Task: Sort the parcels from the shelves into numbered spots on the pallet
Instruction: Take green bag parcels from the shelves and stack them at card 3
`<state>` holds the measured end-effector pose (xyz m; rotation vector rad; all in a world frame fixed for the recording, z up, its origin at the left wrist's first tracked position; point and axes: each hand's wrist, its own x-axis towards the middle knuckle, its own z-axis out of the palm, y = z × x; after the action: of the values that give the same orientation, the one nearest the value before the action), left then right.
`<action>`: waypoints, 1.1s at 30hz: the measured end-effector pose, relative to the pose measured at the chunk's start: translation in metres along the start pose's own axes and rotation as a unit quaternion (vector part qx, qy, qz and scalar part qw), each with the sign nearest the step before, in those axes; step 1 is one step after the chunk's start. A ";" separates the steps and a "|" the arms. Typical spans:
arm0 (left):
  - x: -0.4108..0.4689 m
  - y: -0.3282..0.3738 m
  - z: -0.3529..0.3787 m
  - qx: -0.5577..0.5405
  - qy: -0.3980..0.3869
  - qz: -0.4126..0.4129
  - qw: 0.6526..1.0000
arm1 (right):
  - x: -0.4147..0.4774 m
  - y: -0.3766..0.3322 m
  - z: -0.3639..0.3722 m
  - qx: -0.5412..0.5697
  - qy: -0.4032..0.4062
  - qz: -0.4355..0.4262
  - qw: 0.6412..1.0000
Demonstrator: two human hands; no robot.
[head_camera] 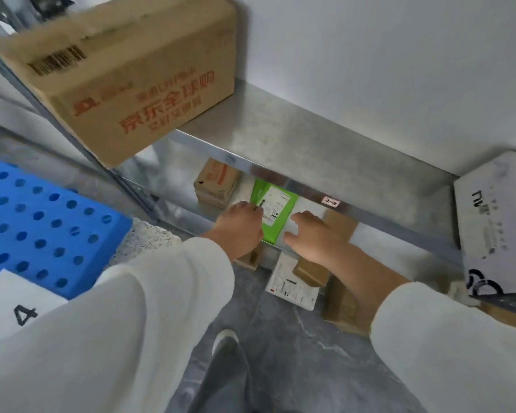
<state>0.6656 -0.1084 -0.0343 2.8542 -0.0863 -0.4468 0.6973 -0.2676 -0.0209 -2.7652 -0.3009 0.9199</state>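
A green parcel [276, 217] with a white label lies on the lower metal shelf [188, 201], under the upper shelf's front lip. My left hand [242, 226] grips its left edge with curled fingers. My right hand [312, 234] lies palm down at its right edge, thumb and forefinger spread and touching the parcel. At the left is the blue perforated pallet [39, 216], with a white sheet marked 4 [18, 305] on it.
A large brown box [137, 73] overhangs the upper shelf [310, 144] at left, and a grey-white box [501, 231] sits at right. Small brown boxes [216, 181] stand behind the green parcel. More parcels [292, 281] lie below. A small shelf tag [331, 201] is on the lip.
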 end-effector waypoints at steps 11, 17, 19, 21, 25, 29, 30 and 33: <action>0.100 -0.029 0.116 -0.065 -0.008 -0.106 0.992 | 0.140 0.034 0.076 0.040 -0.069 0.081 0.994; 0.133 -0.068 0.153 -0.103 -0.024 -0.094 0.990 | 0.193 0.047 0.086 0.103 -0.027 0.122 0.987; 0.141 -0.076 0.164 -0.138 -0.030 -0.105 0.984 | 0.206 0.051 0.094 0.117 -0.033 0.135 0.983; 0.148 -0.077 0.174 -0.167 -0.037 -0.111 0.979 | 0.214 0.056 0.100 0.134 -0.035 0.151 0.979; 0.149 -0.070 0.187 -0.183 -0.023 -0.104 0.977 | 0.226 0.061 0.112 0.175 -0.009 0.182 0.967; 0.153 -0.074 0.192 -0.213 0.018 -0.135 0.968 | 0.226 0.056 0.120 0.232 0.032 0.181 0.955; 0.156 -0.075 0.192 -0.230 0.016 -0.146 0.962 | 0.224 0.052 0.122 0.243 0.035 0.186 0.951; 0.166 -0.072 0.186 -0.287 0.002 -0.186 0.940 | 0.227 0.040 0.132 0.292 0.054 0.195 0.935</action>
<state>0.7677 -0.0989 -0.2724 2.2837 0.5090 -0.4460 0.7998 -0.2300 -0.2630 -2.3253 0.4865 0.7666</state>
